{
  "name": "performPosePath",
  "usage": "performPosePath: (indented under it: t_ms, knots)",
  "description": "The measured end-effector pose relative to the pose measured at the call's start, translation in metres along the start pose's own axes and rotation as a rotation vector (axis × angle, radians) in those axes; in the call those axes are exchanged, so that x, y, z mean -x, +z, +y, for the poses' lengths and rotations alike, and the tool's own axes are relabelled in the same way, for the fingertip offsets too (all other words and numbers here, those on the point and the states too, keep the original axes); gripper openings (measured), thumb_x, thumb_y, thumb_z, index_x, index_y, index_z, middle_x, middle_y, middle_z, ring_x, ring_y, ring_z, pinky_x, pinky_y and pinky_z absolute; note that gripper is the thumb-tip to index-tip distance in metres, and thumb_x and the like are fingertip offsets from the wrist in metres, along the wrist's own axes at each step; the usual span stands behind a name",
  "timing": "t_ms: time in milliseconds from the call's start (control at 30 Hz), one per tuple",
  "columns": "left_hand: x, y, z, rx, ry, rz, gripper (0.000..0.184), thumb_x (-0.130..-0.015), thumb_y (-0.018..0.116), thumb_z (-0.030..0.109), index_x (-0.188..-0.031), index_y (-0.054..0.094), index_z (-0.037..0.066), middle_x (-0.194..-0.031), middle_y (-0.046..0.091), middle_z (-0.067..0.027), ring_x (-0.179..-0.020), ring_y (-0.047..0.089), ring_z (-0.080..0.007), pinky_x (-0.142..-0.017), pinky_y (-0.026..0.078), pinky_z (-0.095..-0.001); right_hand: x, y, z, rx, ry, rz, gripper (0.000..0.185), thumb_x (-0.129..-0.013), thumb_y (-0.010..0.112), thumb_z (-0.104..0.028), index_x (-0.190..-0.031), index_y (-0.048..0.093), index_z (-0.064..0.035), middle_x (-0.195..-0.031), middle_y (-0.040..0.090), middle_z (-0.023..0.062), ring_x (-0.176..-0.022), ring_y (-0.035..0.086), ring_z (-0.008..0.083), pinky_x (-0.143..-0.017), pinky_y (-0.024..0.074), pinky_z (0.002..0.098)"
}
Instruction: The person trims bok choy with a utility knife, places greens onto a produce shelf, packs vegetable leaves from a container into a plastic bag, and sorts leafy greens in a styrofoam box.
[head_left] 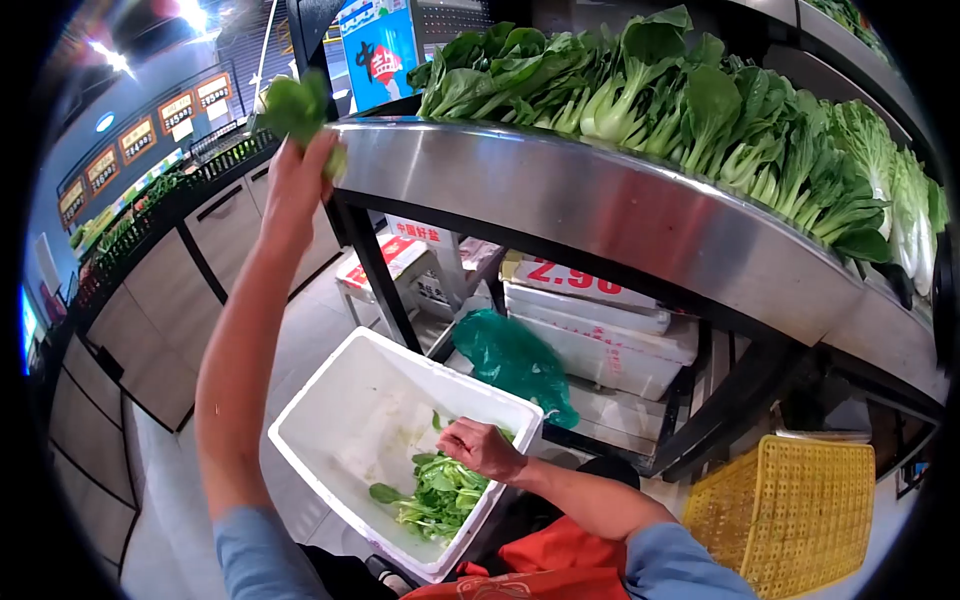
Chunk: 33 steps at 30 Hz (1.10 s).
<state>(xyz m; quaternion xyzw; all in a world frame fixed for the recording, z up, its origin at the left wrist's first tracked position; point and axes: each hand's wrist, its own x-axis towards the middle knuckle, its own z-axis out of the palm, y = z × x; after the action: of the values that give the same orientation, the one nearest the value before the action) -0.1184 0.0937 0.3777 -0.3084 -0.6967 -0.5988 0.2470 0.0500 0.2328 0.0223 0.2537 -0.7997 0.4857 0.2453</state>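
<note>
My left hand is raised at the end of the steel-fronted vegetable shelf, closed around a bok choy with dark green leaves. Over the white foam box, my right hand is curled closed, back of the hand upward. Whatever its fingers hold is hidden; a few leaves show beside them. Loose bok choy and leaves lie in the near right part of the box. A long row of bok choy lines the shelf, with paler, longer cabbage at its right end.
Under the shelf are a green plastic bag, white foam boxes and a black frame. A yellow plastic crate stands at lower right. Cabinets with produce and price signs run along the left. A small stool is behind the box.
</note>
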Motion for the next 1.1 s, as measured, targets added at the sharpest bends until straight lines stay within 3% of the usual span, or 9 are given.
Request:
performPosePath:
  t_ms: [133, 267, 400, 667, 700, 800, 833, 967, 1100]
  knots:
    - [-0.075, 0.036, 0.021, -0.143, 0.066, -0.117, 0.035, -0.091, 0.062, 0.038, -0.097, 0.061, 0.003, -0.077, 0.058, 0.0004, -0.062, 0.048, -0.0076, -0.055, 0.039, -0.0258, -0.002, -0.003, 0.001, 0.024, 0.007, -0.032, 0.017, -0.089, 0.064, -0.020, -0.088, 0.059, -0.0041, -0.078, 0.060, 0.0115, -0.070, 0.062, 0.0315, -0.062, 0.0497, 0.0385]
    - [-0.084, 0.072, 0.034, -0.241, 0.115, -0.248, 0.038, -0.088, 0.066, 0.035, -0.098, 0.063, -0.001, -0.080, 0.060, -0.0027, -0.070, 0.054, -0.0093, -0.062, 0.044, -0.0273, -0.004, -0.006, 0.008, 0.053, 0.012, -0.031, 0.018, -0.089, 0.064, -0.022, -0.089, 0.060, -0.0044, -0.083, 0.062, 0.0121, -0.072, 0.063, 0.0317, -0.063, 0.0512, 0.0383]
    - [-0.050, 0.101, 0.039, -0.251, 0.315, -0.313, 0.039, -0.089, 0.064, 0.036, -0.089, 0.063, -0.003, -0.072, 0.061, -0.0035, -0.064, 0.052, -0.0093, -0.058, 0.043, -0.0293, -0.003, -0.019, 0.003, 0.067, -0.004, -0.085, 0.020, -0.089, 0.063, -0.023, -0.091, 0.062, -0.0034, -0.085, 0.062, 0.0129, -0.074, 0.063, 0.0320, -0.064, 0.0517, 0.0384]
    - [-0.073, 0.145, 0.055, -0.514, 0.378, -0.323, 0.046, -0.083, 0.067, 0.042, -0.089, 0.066, -0.004, -0.069, 0.064, -0.0155, -0.065, 0.063, -0.0250, -0.065, 0.050, -0.0384, -0.005, -0.027, 0.004, 0.076, 0.007, -0.120, 0.022, -0.090, 0.062, -0.025, -0.092, 0.063, -0.0028, -0.087, 0.062, 0.0143, -0.078, 0.063, 0.0333, -0.067, 0.0519, 0.0395]
    - [-0.079, 0.155, 0.054, -0.609, 0.364, -0.332, 0.047, -0.084, 0.065, 0.043, -0.095, 0.065, -0.003, -0.077, 0.066, -0.0186, -0.076, 0.067, -0.0311, -0.071, 0.051, -0.0423, -0.002, -0.024, 0.004, 0.064, 0.012, -0.121, 0.022, -0.090, 0.062, -0.025, -0.092, 0.063, -0.0028, -0.087, 0.062, 0.0144, -0.078, 0.063, 0.0334, -0.068, 0.0519, 0.0397]
    - [-0.076, 0.175, 0.048, -0.945, 0.650, -0.269, 0.046, -0.089, 0.063, 0.043, -0.097, 0.060, -0.002, -0.083, 0.066, -0.0174, -0.083, 0.064, -0.0345, -0.074, 0.048, -0.0449, -0.003, -0.023, 0.007, 0.069, -0.013, -0.066, 0.021, -0.088, 0.064, -0.024, -0.090, 0.064, -0.0032, -0.082, 0.061, 0.0115, -0.073, 0.063, 0.0295, -0.065, 0.0505, 0.0372]
    - [-0.075, 0.177, 0.048, -0.930, 0.584, -0.341, 0.046, -0.089, 0.062, 0.043, -0.099, 0.057, -0.001, -0.090, 0.062, -0.0232, -0.090, 0.059, -0.0448, -0.080, 0.045, -0.0513, -0.003, -0.025, 0.008, 0.078, -0.014, -0.078, 0.021, -0.088, 0.064, -0.023, -0.090, 0.064, -0.0028, -0.083, 0.062, 0.0117, -0.074, 0.063, 0.0296, -0.066, 0.0506, 0.0371]
    - [-0.081, 0.177, 0.041, -1.022, 0.485, -0.374, 0.044, -0.094, 0.055, 0.042, -0.113, 0.056, 0.002, -0.126, 0.045, -0.0285, -0.101, 0.058, -0.0489, -0.086, 0.048, -0.0528, -0.004, -0.029, 0.008, 0.049, 0.014, -0.106, 0.022, -0.089, 0.062, -0.025, -0.091, 0.062, -0.0025, -0.086, 0.062, 0.0150, -0.079, 0.063, 0.0336, -0.069, 0.0516, 0.0397]
    - [-0.084, 0.179, 0.039, -1.156, 0.502, -0.453, 0.042, -0.092, 0.058, 0.038, -0.108, 0.058, -0.001, -0.113, 0.055, -0.0267, -0.100, 0.061, -0.0424, -0.084, 0.050, -0.0469, -0.002, -0.028, 0.012, 0.043, 0.007, -0.119, 0.022, -0.090, 0.062, -0.025, -0.090, 0.061, -0.0026, -0.085, 0.062, 0.0152, -0.079, 0.062, 0.0340, -0.068, 0.0513, 0.0402]
